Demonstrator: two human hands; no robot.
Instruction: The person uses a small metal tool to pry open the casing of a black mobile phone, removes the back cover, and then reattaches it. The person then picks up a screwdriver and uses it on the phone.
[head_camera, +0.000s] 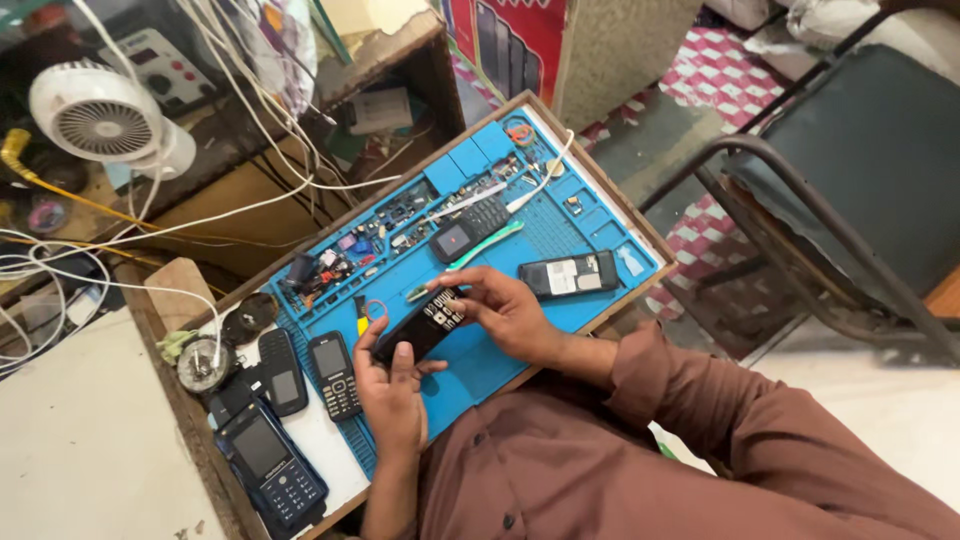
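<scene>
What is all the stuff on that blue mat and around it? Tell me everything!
Held phone: one, black, in both hands over the mat.
Repair mat: one, blue, on the wooden tray.
Open phone: one, black, back off, right side of the mat.
Keypad phones: about four, black, left of the mat.
Small parts: many, mixed colours, mat's top compartments.
Fan: one, white, top left.
Cables: several, white, across the top left.
Chair: one, dark, right.
Left hand: grips the phone's lower end.
Right hand: fingers on the phone's upper end.
</scene>
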